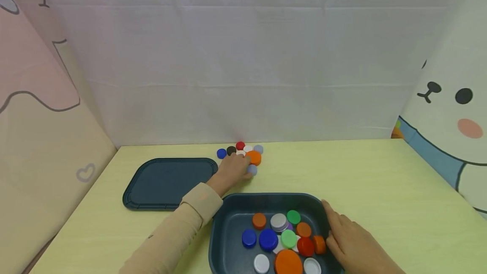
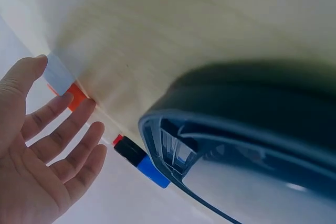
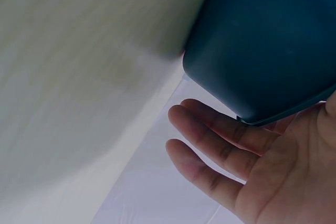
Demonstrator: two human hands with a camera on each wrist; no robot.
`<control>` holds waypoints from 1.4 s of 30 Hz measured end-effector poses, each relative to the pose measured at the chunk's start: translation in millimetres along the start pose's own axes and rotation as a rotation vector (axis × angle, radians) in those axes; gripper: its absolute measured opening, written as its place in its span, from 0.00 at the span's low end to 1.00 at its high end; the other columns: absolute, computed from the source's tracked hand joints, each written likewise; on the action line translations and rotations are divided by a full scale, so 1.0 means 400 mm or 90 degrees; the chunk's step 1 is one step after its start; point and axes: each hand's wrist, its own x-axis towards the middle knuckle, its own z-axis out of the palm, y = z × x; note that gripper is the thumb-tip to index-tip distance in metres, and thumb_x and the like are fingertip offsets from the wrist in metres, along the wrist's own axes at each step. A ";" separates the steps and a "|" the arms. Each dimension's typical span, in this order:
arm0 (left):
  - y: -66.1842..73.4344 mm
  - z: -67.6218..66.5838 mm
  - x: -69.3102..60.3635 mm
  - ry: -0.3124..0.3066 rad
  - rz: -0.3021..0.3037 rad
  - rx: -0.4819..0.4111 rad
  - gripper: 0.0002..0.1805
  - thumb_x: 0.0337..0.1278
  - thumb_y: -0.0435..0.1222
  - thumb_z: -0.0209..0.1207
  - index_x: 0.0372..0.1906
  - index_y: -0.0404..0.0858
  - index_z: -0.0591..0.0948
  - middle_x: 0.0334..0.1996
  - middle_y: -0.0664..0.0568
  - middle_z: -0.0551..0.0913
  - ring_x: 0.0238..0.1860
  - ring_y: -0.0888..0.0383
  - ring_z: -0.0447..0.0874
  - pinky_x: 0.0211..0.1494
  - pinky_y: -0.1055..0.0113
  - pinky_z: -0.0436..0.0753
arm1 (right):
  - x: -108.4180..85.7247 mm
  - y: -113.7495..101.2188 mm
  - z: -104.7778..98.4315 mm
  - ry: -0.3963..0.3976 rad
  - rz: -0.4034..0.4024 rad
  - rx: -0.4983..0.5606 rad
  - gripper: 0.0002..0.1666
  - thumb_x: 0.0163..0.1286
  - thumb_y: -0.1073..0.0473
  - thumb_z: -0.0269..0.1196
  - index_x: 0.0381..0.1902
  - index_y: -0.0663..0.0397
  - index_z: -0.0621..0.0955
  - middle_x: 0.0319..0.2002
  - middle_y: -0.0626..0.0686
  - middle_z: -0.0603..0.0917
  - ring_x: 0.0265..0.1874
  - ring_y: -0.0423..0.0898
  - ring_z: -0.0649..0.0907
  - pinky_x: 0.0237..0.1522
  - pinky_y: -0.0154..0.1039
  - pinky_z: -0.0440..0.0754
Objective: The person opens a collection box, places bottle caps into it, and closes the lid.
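The left hand (image 1: pixel 230 172) reaches over the table (image 1: pixel 380 189) to a cluster of round caps, its fingers spread and slightly bent, pinching nothing. The orange cap (image 1: pixel 254 158) lies just beyond the fingertips, and a pale blue cap (image 1: pixel 252 170) sits beside the thumb; contact cannot be told. The black cap (image 1: pixel 231 150) and blue cap (image 1: pixel 221 153) lie farther left. The right hand (image 1: pixel 350 240), fingers extended, touches the side of the deep tray (image 1: pixel 232 219), which holds more caps.

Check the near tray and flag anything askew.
One orange cap in the near dark tray, beside the red cap, seems tipped on its side; most others there show round faces upward.
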 end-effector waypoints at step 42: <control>0.004 -0.099 -0.088 0.104 0.014 -0.006 0.19 0.54 0.50 0.58 0.39 0.38 0.78 0.30 0.50 0.80 0.27 0.55 0.71 0.28 0.67 0.76 | 0.001 -0.006 -0.006 -0.029 0.004 0.020 0.38 0.63 0.55 0.55 0.68 0.59 0.56 0.50 0.50 0.77 0.36 0.39 0.73 0.46 0.45 0.79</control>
